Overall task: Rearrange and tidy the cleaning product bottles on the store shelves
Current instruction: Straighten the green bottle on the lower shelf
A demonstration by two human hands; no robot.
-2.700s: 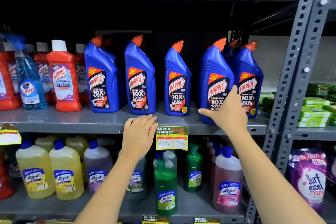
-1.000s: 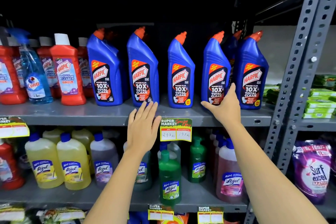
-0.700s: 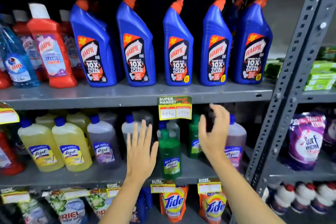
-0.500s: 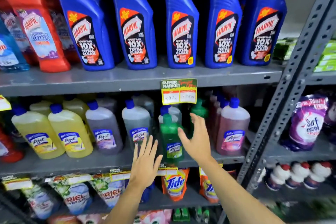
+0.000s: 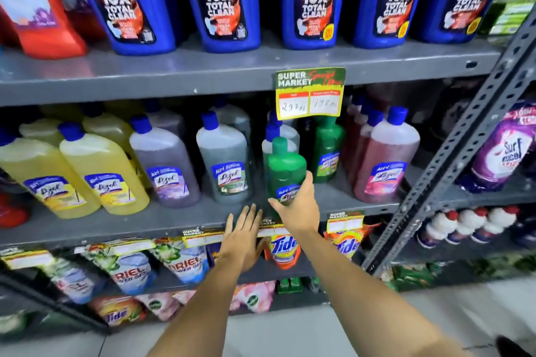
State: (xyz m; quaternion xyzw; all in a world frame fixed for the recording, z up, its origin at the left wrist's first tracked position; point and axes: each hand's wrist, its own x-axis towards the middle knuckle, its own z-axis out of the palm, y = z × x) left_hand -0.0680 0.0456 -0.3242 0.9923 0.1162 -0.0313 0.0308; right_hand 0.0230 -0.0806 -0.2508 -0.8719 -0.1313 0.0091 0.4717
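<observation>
The right hand [image 5: 295,207] cups the green bottle [image 5: 286,169] at the shelf [image 5: 174,220] edge, grip wide — a shove toward twelve o'clock could topple neighbours — left hand [image 5: 243,236] flat, empty.

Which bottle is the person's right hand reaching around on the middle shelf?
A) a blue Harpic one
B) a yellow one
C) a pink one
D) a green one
D: the right hand curls around the base of the small green bottle at the front of the shelf, thumb and fingers on either side of it.
</observation>
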